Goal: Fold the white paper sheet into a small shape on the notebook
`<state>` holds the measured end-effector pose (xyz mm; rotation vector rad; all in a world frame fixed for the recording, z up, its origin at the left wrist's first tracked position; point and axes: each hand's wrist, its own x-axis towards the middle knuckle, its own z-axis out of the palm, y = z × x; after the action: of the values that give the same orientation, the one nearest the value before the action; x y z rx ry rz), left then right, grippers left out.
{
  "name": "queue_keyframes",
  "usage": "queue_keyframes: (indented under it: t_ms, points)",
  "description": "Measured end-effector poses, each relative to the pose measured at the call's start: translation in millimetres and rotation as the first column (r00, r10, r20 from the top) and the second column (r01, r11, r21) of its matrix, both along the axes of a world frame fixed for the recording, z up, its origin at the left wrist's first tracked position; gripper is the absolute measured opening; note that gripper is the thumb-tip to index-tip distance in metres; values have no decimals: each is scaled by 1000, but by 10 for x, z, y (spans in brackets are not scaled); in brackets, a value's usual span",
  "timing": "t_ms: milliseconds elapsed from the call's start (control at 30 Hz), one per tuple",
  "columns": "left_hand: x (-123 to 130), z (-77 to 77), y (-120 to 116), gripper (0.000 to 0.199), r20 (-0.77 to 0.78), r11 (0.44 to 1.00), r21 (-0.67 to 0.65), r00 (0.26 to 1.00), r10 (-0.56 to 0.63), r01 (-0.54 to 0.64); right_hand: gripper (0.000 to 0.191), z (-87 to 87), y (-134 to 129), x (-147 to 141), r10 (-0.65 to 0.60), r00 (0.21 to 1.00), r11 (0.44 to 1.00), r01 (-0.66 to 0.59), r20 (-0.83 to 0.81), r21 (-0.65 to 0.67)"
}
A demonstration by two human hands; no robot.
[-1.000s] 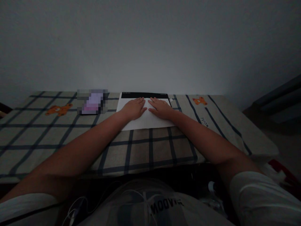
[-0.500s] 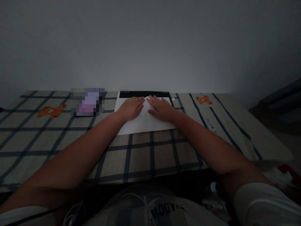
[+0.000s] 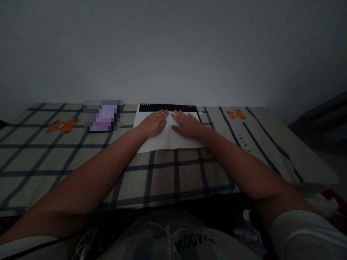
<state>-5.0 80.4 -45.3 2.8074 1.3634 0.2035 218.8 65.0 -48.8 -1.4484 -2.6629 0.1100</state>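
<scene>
A white sheet of paper (image 3: 169,141) with a crease down its middle lies on the cloth-covered table. Under its far edge shows a dark flat board or pad (image 3: 165,108) with small white dots at both upper corners. My left hand (image 3: 154,122) rests palm down on the paper's left half, fingers stretched out. On the right half, my right hand (image 3: 187,122) lies flat too, its fingers spread. The fingertips of both hands nearly meet by the crease. Neither hand grips anything.
A phone (image 3: 105,115) with a lit, pixelated screen lies on the left of the checked tablecloth (image 3: 162,180). The plain wall (image 3: 173,54) rises behind the table. A small white scrap (image 3: 200,113) sits beside the board. A clear plastic bottle-like item (image 3: 248,224) is below the table edge.
Both hands stay flat on the paper, and the left fingers have spread and shifted slightly upward. More of the crease now shows between the hands. The whole view has shifted a little.
</scene>
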Motion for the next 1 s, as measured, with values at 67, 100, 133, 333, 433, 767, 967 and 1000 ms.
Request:
queue_keyframes:
  t_ms: [67, 100, 133, 333, 433, 767, 967, 1000]
  points:
    - [10, 4, -5, 61, -3, 1000, -2, 1000, 8, -8, 76, -1, -11, -19, -9, 1000, 1000, 9, 4, -3]
    - [16, 8, -9, 61, -5, 1000, -8, 1000, 15, -15, 76, -2, -17, -28, -15, 1000, 1000, 15, 5, -8]
    - [22, 13, -14, 61, -5, 1000, -15, 1000, 20, -20, 76, -4, -21, -37, -20, 1000, 1000, 20, 5, -14]
    - [57, 28, -39, 60, 19, 999, -19, 999, 32, -31, 76, -16, -30, -71, -39, 999, 999, 39, -8, -21]
    - [62, 44, -42, 60, 8, 999, -5, 999, 40, -40, 76, 3, -41, -79, -40, 999, 999, 40, 0, -31]
    - [-66, 147, -80, 59, -49, 995, 50, 995, -88, 90, 68, 130, -48, 82, 36, 996, 999, -36, -80, -3]
    - [33, 188, -198, 57, -124, 997, 56, 992, -37, 44, 56, 125, 31, 101, -5, 995, 999, 10, -104, 45]
    - [47, 199, -222, 57, -132, 998, 56, 991, -21, 28, 54, 126, 38, 98, 0, 994, 999, 6, -108, 49]
